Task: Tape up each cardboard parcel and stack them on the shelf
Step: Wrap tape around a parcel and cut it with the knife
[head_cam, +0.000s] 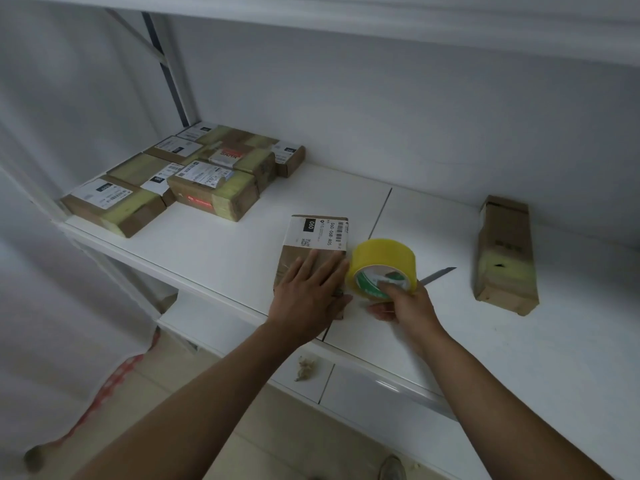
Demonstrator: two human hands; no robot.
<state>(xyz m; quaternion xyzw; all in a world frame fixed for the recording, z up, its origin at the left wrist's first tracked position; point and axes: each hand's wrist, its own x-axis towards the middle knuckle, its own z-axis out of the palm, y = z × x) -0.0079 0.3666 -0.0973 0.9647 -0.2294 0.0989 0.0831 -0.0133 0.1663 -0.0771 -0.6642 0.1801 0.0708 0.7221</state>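
A small cardboard parcel point(317, 237) with a white label lies on the white shelf point(214, 244) near its front edge. My left hand point(310, 294) presses flat on the parcel's near half, fingers straight. My right hand point(403, 304) grips a yellow tape roll point(381, 263) by its core, and the roll stands against the parcel's right side. Several taped parcels point(194, 174) sit stacked at the shelf's back left.
A long narrow cardboard box point(505, 254) lies at the right of the shelf. A knife blade point(438, 275) rests on the shelf just behind my right hand. A lower shelf point(363, 386) holds a scrap of crumpled tape point(304, 368). Another shelf runs overhead.
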